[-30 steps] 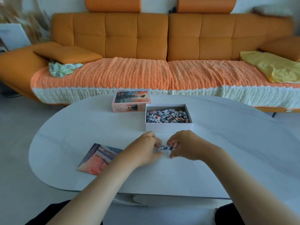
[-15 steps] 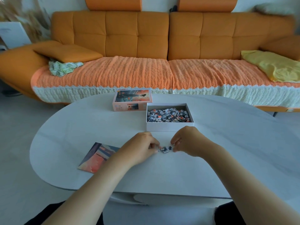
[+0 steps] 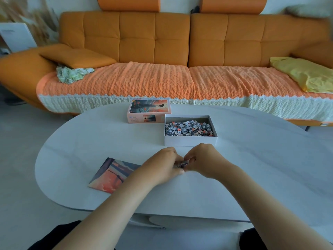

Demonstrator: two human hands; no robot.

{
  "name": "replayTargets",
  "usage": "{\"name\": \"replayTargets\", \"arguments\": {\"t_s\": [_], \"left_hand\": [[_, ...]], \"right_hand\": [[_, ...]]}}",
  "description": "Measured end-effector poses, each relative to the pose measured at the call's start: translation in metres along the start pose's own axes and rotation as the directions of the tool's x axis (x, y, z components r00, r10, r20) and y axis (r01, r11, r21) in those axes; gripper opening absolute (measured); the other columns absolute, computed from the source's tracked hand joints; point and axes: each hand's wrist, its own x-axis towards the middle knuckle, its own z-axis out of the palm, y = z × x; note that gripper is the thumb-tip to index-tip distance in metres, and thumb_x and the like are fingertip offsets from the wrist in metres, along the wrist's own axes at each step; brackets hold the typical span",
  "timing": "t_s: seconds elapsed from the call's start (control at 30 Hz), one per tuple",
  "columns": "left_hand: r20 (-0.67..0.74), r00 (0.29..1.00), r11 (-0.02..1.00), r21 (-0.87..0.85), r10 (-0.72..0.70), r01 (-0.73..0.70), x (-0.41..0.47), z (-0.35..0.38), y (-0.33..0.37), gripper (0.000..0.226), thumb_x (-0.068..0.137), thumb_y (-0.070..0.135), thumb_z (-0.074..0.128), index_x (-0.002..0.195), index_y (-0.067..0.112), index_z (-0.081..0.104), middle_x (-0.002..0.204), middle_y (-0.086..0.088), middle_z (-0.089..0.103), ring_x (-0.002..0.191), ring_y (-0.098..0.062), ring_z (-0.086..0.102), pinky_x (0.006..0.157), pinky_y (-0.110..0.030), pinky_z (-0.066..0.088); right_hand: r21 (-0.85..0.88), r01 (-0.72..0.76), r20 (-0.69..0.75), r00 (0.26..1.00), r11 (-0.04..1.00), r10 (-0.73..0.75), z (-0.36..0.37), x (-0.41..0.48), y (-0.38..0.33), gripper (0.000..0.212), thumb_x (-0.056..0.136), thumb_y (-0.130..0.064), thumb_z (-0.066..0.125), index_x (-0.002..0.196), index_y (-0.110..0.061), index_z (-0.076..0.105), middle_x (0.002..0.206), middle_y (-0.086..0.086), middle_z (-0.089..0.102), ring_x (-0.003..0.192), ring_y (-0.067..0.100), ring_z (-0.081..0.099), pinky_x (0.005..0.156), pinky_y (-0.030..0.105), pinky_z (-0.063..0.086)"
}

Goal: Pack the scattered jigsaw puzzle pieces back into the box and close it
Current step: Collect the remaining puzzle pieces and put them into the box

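Head view, the only one. Across the middle of the frame, one white oval table. Right of centre on it, one white box, lidless, holding a heap of puzzle pieces in grey, white and orange, too many to count. Just left of the box and slightly higher in the frame, one lid, picture side up; touching the box or not, cannot tell. Lower left on the table, one printed picture sheet lying flat, partly hidden by the left forearm.

Below the box, two hands meeting at the centre of the frame: left hand and right hand, fingers of both curled inward and pinching one small cluster of loose pieces between them, low over the tabletop. Number in the cluster too small to tell.

Across the top of the frame, one orange sofa, with one orange cushion and one patterned cloth at upper left, one yellow cloth at upper right.
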Motion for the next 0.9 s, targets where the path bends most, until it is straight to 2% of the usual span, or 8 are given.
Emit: {"name": "replayTargets", "arguments": {"t_s": [0.1, 0.2, 0.37, 0.53, 0.63, 0.73, 0.8, 0.9], "left_hand": [[-0.052, 0.998, 1.0, -0.019, -0.02, 0.019, 0.001, 0.0, 0.005, 0.017, 0.086, 0.029, 0.066, 0.099, 0.023, 0.074, 0.087, -0.001, 0.055, 0.083, -0.017, 0.055, 0.073, -0.03, 0.047], [-0.081, 0.996, 0.999, -0.027, -0.038, 0.036, 0.001, 0.0, 0.005, 0.018, 0.085, 0.028, 0.068, 0.101, 0.021, 0.074, 0.088, -0.001, 0.057, 0.084, -0.017, 0.056, 0.072, -0.027, 0.046], [-0.085, 0.996, 0.999, 0.045, -0.007, 0.011, 0.003, 0.002, 0.003, 0.02, 0.089, 0.021, 0.06, 0.105, 0.023, 0.072, 0.097, -0.003, 0.058, 0.093, -0.019, 0.057, 0.079, -0.032, 0.048], [-0.107, 0.994, 1.0, 0.006, -0.021, 0.022, 0.005, 0.003, 0.001, 0.02, 0.088, 0.02, 0.06, 0.104, 0.025, 0.07, 0.094, 0.003, 0.055, 0.088, -0.013, 0.053, 0.075, -0.026, 0.042], [-0.11, 0.993, 0.999, -0.023, -0.039, 0.037, 0.008, 0.005, 0.001, 0.019, 0.086, 0.015, 0.056, 0.099, 0.025, 0.068, 0.09, 0.007, 0.053, 0.088, -0.012, 0.052, 0.074, -0.024, 0.041], [-0.075, 0.994, 0.994, -0.082, -0.081, 0.074, 0.012, 0.004, -0.001, 0.02, 0.084, 0.013, 0.056, 0.094, 0.026, 0.068, 0.09, 0.008, 0.059, 0.084, -0.01, 0.054, 0.072, -0.022, 0.044], [-0.046, 0.994, 0.988, -0.123, -0.098, 0.092, 0.016, 0.001, -0.005, 0.019, 0.083, 0.013, 0.057, 0.091, 0.026, 0.069, 0.089, 0.01, 0.063, 0.081, -0.008, 0.058, 0.071, -0.02, 0.047], [-0.079, 0.992, 0.977, -0.198, -0.094, 0.077, 0.022, -0.012, -0.009, 0.015, 0.084, 0.016, 0.061, 0.087, 0.028, 0.068, 0.081, 0.013, 0.063, 0.071, -0.001, 0.057, 0.063, -0.011, 0.043]], "right_hand": [[0.013, -0.023, -0.013, 1.0, 1.0, 0.024, 0.001, 0.003, -0.005, 0.021, 0.075, -0.025, 0.077, 0.094, -0.018, 0.078, 0.089, 0.0, 0.071, 0.073, 0.011, 0.058, 0.059, 0.022, 0.049], [0.023, -0.039, -0.004, 0.999, 0.999, 0.039, 0.0, 0.004, -0.005, 0.014, 0.075, -0.022, 0.076, 0.087, -0.015, 0.078, 0.086, 0.003, 0.073, 0.073, 0.016, 0.063, 0.063, 0.026, 0.054], [0.061, -0.031, -0.012, 0.999, 0.998, 0.032, 0.002, 0.007, -0.002, 0.014, 0.074, -0.026, 0.078, 0.084, -0.017, 0.076, 0.079, -0.007, 0.066, 0.055, 0.002, 0.051, 0.048, 0.011, 0.044], [0.041, -0.012, 0.022, 1.0, 0.999, 0.011, 0.002, 0.009, -0.001, 0.014, 0.076, -0.029, 0.078, 0.082, -0.019, 0.071, 0.078, -0.01, 0.059, 0.073, 0.012, 0.056, 0.053, 0.015, 0.044], [0.064, -0.047, 0.052, 0.998, 0.997, 0.043, 0.0, 0.013, 0.0, 0.011, 0.074, -0.026, 0.078, 0.079, -0.02, 0.071, 0.081, -0.004, 0.065, 0.068, 0.018, 0.065, 0.052, 0.022, 0.053], [0.047, -0.047, 0.083, 0.996, 0.998, 0.043, -0.005, 0.015, 0.0, 0.008, 0.074, -0.023, 0.075, 0.07, -0.025, 0.068, 0.065, -0.007, 0.063, 0.07, 0.022, 0.07, 0.05, 0.022, 0.053], [0.08, -0.042, 0.088, 0.996, 0.996, 0.035, -0.01, 0.017, 0.002, 0.014, 0.075, -0.018, 0.074, 0.066, -0.027, 0.066, 0.061, -0.01, 0.062, 0.062, 0.019, 0.067, 0.055, 0.025, 0.056], [0.166, -0.016, -0.06, 0.998, 0.986, 0.027, -0.022, 0.024, 0.01, 0.01, 0.074, -0.018, 0.078, 0.071, -0.024, 0.071, 0.063, -0.011, 0.062, 0.054, 0.003, 0.055, 0.049, 0.01, 0.043]]}}
